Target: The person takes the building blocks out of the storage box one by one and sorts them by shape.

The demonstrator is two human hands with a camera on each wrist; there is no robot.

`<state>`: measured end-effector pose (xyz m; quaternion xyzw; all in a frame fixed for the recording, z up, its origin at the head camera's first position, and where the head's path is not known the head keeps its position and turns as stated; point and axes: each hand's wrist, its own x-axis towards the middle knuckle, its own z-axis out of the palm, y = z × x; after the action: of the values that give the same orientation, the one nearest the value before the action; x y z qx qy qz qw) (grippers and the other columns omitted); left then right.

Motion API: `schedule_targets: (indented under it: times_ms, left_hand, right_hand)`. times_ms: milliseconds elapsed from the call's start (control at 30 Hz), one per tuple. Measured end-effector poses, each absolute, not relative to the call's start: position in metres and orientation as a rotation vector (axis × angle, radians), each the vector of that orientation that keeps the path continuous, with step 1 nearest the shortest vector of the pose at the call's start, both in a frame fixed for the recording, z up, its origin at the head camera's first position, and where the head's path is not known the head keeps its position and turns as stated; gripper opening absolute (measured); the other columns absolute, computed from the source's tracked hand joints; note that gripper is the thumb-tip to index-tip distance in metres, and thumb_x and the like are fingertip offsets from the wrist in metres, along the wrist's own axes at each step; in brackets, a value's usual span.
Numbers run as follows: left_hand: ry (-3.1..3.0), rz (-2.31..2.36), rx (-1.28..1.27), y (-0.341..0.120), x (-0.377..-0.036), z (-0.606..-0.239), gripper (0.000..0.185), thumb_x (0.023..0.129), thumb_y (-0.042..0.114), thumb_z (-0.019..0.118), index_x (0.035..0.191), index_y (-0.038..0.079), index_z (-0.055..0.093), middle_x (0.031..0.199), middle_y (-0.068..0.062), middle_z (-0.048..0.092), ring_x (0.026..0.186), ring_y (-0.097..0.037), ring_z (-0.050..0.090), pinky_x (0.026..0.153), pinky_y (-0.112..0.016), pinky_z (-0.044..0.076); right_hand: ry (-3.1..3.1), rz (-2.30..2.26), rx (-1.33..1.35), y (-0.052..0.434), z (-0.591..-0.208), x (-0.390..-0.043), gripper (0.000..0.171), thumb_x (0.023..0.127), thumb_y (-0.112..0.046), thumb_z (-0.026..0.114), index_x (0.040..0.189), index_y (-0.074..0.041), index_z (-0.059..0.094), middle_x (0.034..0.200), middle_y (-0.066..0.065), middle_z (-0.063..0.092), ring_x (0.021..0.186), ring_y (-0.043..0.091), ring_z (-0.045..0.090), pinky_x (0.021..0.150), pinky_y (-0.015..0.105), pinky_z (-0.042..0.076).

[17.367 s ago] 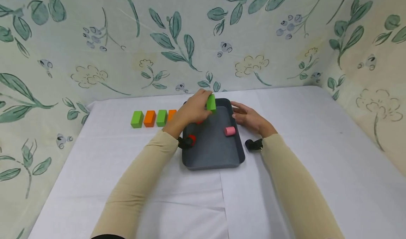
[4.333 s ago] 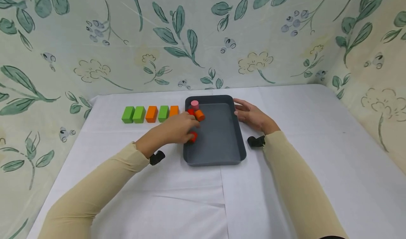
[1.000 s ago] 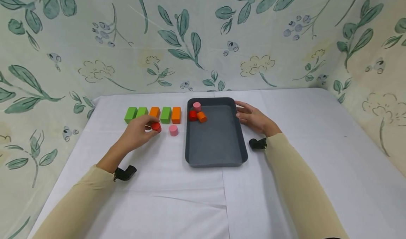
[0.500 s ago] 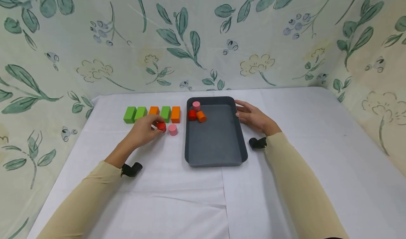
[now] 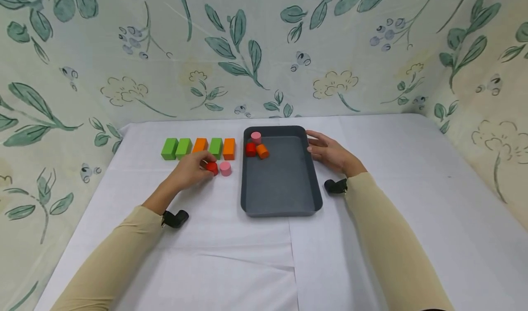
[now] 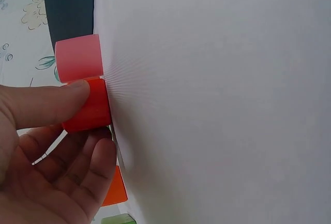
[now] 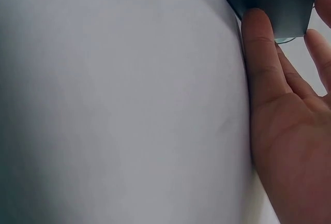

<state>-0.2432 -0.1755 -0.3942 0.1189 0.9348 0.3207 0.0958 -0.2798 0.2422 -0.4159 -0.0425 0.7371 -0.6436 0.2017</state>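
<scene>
In the head view my left hand (image 5: 191,169) pinches a small red block (image 5: 212,168) on the white cloth, just in front of the row of coloured blocks. Right beside the red block stands a pink cylinder (image 5: 225,169); in the left wrist view the two look nearly touching. There the thumb lies across the red block (image 6: 95,105), with the fingers curled on its other side. My right hand (image 5: 332,154) rests against the right wall of a dark grey tray (image 5: 284,182), fingers relaxed. In the right wrist view its fingertips touch the tray's side (image 7: 276,1).
Inside the tray's far left corner are a pink cylinder (image 5: 256,138), a red piece (image 5: 250,149) and an orange cylinder (image 5: 262,151). Left of the tray, green (image 5: 169,149) and orange (image 5: 228,149) rectangular blocks form a row. Patterned cloth (image 5: 264,49) hangs behind the table.
The green block once held over the tray is gone from there, and the row has grown. The red block left the tray's left side; my left hand has slid it right, up to the pink cylinder.
</scene>
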Motion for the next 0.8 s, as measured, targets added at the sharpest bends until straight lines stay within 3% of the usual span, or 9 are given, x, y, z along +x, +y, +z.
schedule_targets:
  times_ms: [800]
  left_hand:
    - [2.733, 0.889, 0.348, -0.1739, -0.2435, -0.3901, 0.040, 0.088, 0.007, 0.069, 0.127, 0.005, 0.058, 0.123, -0.018, 0.062, 0.113, -0.034, 0.058, 0.098, -0.046, 0.054]
  right_hand:
    - [2.047, -1.804, -0.106, 0.2434, -0.4140, -0.2773, 0.069, 0.101, -0.008, 0.051, 0.160, -0.023, 0.017, 0.168, 0.011, 0.013, 0.153, 0.031, 0.023, 0.125, 0.049, 0.024]
